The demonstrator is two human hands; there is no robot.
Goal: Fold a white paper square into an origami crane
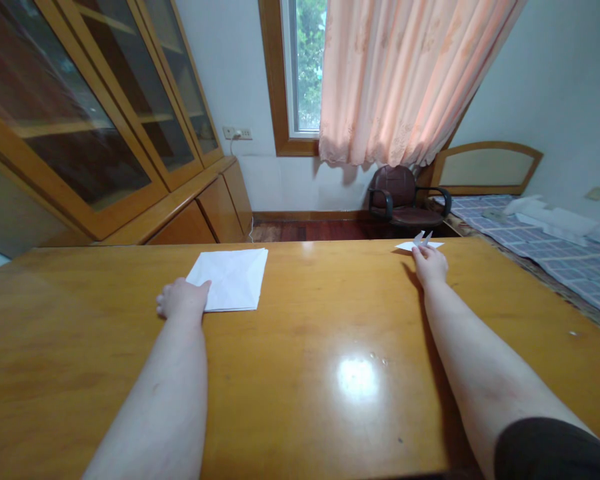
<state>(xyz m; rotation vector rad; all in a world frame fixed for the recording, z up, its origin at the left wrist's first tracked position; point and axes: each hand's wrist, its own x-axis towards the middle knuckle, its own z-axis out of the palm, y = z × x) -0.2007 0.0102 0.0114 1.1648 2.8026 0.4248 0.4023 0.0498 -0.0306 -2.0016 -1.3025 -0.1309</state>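
left hand (183,298) resting, fingers curled together, on the paper stack's (230,279) near corner mid-counter (300,373); right hand (430,265) at the far edge, fingers pinched on a folded paper piece (419,244).

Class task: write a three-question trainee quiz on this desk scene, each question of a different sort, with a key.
1. True or false: the left hand rests on the edge of the white paper stack.
2. What does the right hand touch? A) a cup B) a small folded paper piece C) a pen
3. Fill in: both paper items lie on the wooden ____.

Key: 1 true; 2 B; 3 table. Whether the right hand pinches the folded piece or only touches it cannot be told.
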